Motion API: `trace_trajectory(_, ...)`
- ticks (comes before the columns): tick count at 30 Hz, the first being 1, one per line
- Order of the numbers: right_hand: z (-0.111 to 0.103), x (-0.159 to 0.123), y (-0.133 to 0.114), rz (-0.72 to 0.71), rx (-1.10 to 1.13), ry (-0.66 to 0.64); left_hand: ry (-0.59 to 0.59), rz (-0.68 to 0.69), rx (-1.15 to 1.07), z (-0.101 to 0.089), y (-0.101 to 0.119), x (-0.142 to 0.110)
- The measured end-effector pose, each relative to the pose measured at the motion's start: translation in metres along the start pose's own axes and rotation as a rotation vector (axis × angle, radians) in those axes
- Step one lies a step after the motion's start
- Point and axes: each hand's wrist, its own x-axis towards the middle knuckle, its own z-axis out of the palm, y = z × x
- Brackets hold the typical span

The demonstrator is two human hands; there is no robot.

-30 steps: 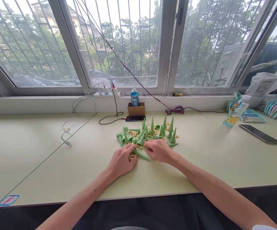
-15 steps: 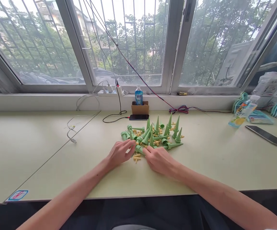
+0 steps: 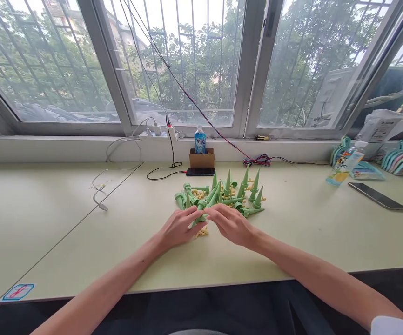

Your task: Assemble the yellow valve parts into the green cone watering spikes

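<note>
My left hand point(image 3: 182, 226) is closed around a green plastic cone-shaped spike point(image 3: 197, 220), part of which shows between thumb and fingers. Against it, my right hand point(image 3: 230, 224) has its fingertips bent together; what they pinch is hidden. Just beyond both hands lies a pile of similar green spikes point(image 3: 228, 182) with wide collars, some standing point up, others on their sides. Small yellow T-shaped plastic pieces point(image 3: 201, 232) lie below the hands, and more are scattered through the pile.
A phone point(image 3: 200, 171) and a cardboard box point(image 3: 202, 160) holding a blue-labelled bottle point(image 3: 200, 140) are behind the pile. To the right are another phone point(image 3: 376, 196), a drink bottle point(image 3: 346, 164) and hangers point(image 3: 402, 156). A white cable point(image 3: 99, 202) lies left.
My hands have come together above the front of the pile. The right hand moved up and left to meet the left, which now has a green spike in it. The view shifted slightly.
</note>
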Motion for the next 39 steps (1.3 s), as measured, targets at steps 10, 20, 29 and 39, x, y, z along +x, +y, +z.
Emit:
trace_trajectory(10,0.017,0.008,0.002,0.034,-0.041,-0.066,0.272,-0.295,-0.194,-0.004,-0.005,-0.005)
trace_trajectory(20,0.019,0.007,-0.016,0.172,-0.109,-0.442,0.328,-0.373,-0.322,-0.008,-0.006,-0.004)
trace_trajectory(29,0.018,0.01,-0.02,0.285,-0.198,-0.494,0.22,-0.299,-0.32,-0.006,-0.005,-0.008)
trace_trajectory(39,0.027,0.006,-0.01,0.362,0.086,-0.095,0.146,-0.366,-0.347,-0.007,-0.002,-0.001)
